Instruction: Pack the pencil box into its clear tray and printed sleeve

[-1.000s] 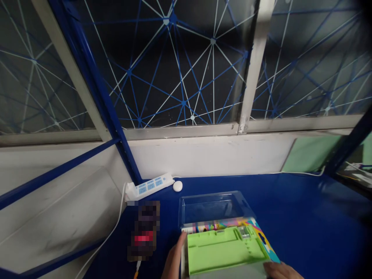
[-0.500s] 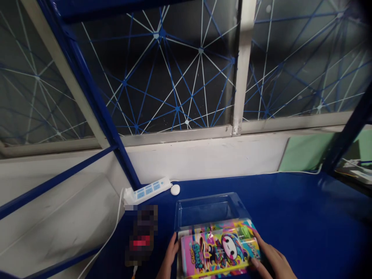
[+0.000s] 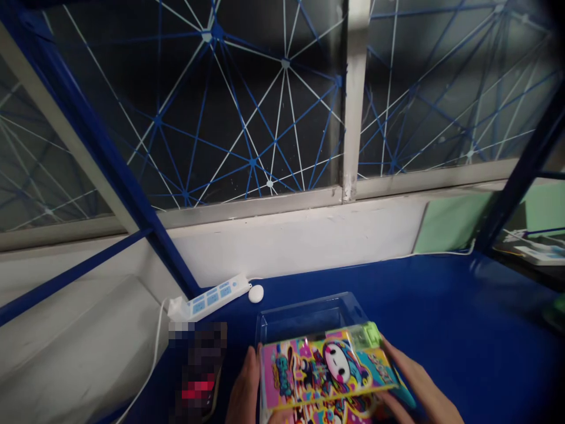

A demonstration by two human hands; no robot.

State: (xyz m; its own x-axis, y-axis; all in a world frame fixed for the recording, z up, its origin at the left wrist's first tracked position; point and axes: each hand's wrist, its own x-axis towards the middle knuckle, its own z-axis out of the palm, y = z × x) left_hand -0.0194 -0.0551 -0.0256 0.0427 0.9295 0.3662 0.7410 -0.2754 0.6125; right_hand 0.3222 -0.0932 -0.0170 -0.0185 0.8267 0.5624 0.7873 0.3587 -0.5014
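- Broad, smooth blue tabletop (image 3: 441, 318): it spreads beneath everything in hand.
- Shallow, clear plastic tray (image 3: 304, 304): it lies just beyond the hands, thin-walled; it would probably flex and crack if squeezed.
- Flat, rectangular multicoloured case with a cartoon print and yellow edging (image 3: 318, 371): it is between the hands at the table's near side, overlapping the tray in view. It looks light, stiff and rather slick; its short ends seem the safest hold.
- Right hand (image 3: 419, 383): gripping the case's right end, fingers partly hidden.
- Left hand (image 3: 245, 383): clasping the opposite end.
- Small, bright-green plastic corner piece (image 3: 373, 334): likely fragile, best not pressed.
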